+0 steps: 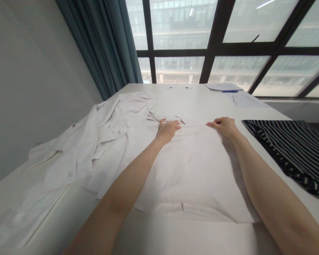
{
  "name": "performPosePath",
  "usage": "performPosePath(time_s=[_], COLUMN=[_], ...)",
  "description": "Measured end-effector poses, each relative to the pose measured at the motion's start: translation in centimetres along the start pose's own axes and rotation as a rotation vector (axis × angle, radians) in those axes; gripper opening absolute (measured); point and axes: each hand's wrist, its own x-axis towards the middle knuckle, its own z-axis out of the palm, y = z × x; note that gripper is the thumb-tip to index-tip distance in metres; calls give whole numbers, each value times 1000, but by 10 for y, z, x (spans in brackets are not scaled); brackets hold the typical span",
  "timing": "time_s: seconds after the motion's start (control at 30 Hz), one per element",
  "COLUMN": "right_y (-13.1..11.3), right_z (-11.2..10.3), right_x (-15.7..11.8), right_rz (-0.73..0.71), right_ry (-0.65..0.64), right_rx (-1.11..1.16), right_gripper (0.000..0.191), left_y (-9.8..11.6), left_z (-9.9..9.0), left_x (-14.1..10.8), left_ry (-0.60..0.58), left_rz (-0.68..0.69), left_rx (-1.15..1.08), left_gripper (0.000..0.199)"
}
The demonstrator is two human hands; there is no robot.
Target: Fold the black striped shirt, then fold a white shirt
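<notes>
A white garment [194, 166] lies spread on the white table, its waistband-like edge with a small dark tag towards me. At its far edge my left hand [168, 131] is closed on the cloth, beside some thin brownish strips. Further right, my right hand [224, 126] pinches the far right corner of the same garment between thumb and fingers. The far edge runs fairly straight between the two hands. More white cloth [106, 131] lies crumpled to the left of my left forearm.
Black-and-white striped fabric [295, 148] lies at the right. Papers [248, 100] and a blue pen [230, 91] rest on the far right of the table [180, 101]. A teal curtain [114, 42] hangs at the back left, beside windows.
</notes>
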Motion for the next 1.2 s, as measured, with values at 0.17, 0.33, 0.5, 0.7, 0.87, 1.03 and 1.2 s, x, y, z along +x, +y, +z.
performPosePath(time_s=[0.17, 0.33, 0.5, 0.7, 0.87, 1.03, 1.2], right_y=[33, 49, 24, -1, 11, 2, -54], right_z=[-13, -16, -3, 6, 2, 3, 21], right_x=[-4, -8, -6, -1, -6, -5, -4], right_rz=[162, 241, 9, -91, 78, 63, -179], right_ry=[86, 176, 225, 65, 113, 229, 88], right_rx=[-98, -240, -317, -297, -313, -395, -242], right_gripper=[57, 56, 62, 63, 66, 52, 34], left_y=[0, 0, -1, -1, -1, -2, -1], left_z=[0, 2, 3, 2, 3, 3, 2], left_x=[0, 0, -1, -1, -1, -2, -3], left_ry=[-8, -18, -21, -12, -7, -2, 13], left_rz=[-3, -13, -20, -19, -11, -5, -7], left_rx=[-7, -14, -21, -32, -42, -52, -63], left_gripper=[16, 16, 16, 16, 16, 16, 16])
